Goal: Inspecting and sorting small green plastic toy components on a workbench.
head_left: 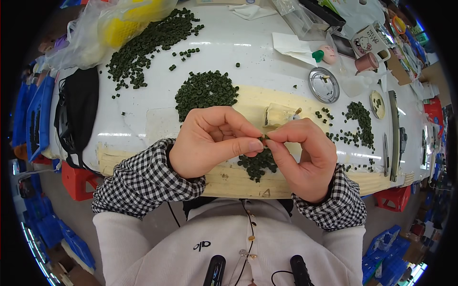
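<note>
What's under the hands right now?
Between the left hand and right hand, a small pile of dark green pieces shows on the worktop. The hands cover part of its far side; whatever else lies beneath them can't be seen.

Lettered white mug, pale sweater, dark chest letters

Pinched green piece, mostly hidden
</note>
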Demonstrator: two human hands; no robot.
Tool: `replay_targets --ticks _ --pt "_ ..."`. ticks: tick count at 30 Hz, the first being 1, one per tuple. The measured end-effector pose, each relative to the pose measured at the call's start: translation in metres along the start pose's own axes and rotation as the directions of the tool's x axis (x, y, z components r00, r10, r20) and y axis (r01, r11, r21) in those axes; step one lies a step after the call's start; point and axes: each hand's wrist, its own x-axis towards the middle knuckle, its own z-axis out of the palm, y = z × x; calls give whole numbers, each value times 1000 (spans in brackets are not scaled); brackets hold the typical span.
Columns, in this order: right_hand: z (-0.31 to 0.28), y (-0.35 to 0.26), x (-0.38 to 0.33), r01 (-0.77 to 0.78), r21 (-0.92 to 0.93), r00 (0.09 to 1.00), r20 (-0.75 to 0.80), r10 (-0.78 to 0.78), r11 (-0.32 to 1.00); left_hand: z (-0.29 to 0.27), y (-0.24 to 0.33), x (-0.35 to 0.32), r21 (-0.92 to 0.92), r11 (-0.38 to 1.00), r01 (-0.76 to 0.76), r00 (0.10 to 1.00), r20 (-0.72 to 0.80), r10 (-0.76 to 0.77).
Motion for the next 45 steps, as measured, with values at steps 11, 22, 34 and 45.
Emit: replay_targets --ticks 11,22,34,45 --pt "2 3 -2 -43 119 999 9 42 992 0 -2 0 -26 1000 12 1000 -18 -13" --pt "2 -2 -4 -8 8 1000 12 8 1000 0 -3 0 -22 998 -57 998 -39 57" --pt "1 3 -5 -129 181 990 77 117 975 -3 0 -2 338 909 -245 965 -4 262" --pt "-1 -1 -2 -26 46 998 62 23 999 3 3 -2 113 983 -141 987 -56 148"
